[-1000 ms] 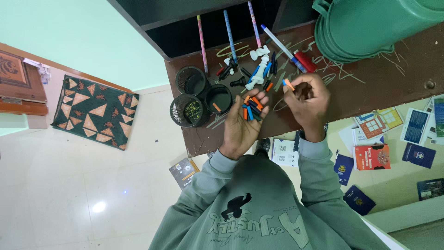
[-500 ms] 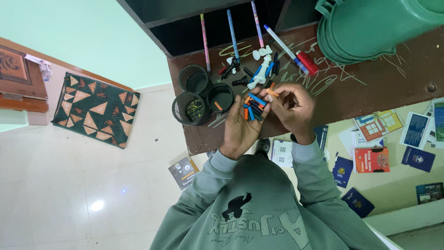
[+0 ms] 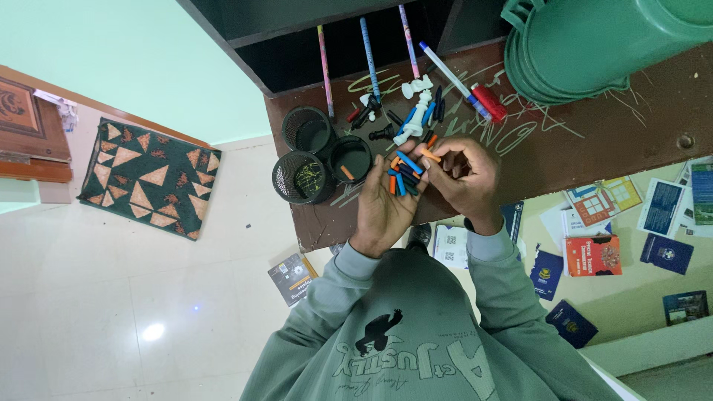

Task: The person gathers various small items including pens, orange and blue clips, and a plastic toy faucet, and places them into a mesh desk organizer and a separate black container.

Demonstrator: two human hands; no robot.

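The right hand [image 3: 464,178] has come in from the right, where a second ago it held a blue and orange cap apart over the desk, and now sits against the left hand [image 3: 386,200], fingertips closed on an orange cap [image 3: 429,155] at the edge of the left palm. A blue cap [image 3: 409,162] now lies across the top of the heap of caps [image 3: 401,177] in that palm, where half a second ago it was only just arriving, so it looks as if one piece has been added to the handful and the orange one is being set down beside it. The left hand stays open and cupped, palm up, fingers slightly curled round the orange, blue and dark caps, and has barely shifted. The heap is held just above the near edge of the brown desk [image 3: 594,141], right of three black mesh cups [image 3: 304,178]; one cup [image 3: 350,158] has an orange piece inside. Further back on the desk lie more loose caps, white pieces [image 3: 416,111], a red cap [image 3: 490,102], a marker [image 3: 445,70] and three pencils [image 3: 369,48], all unmoved. Judging by this, the gathering into the left hand goes on, with plenty left on the desk.
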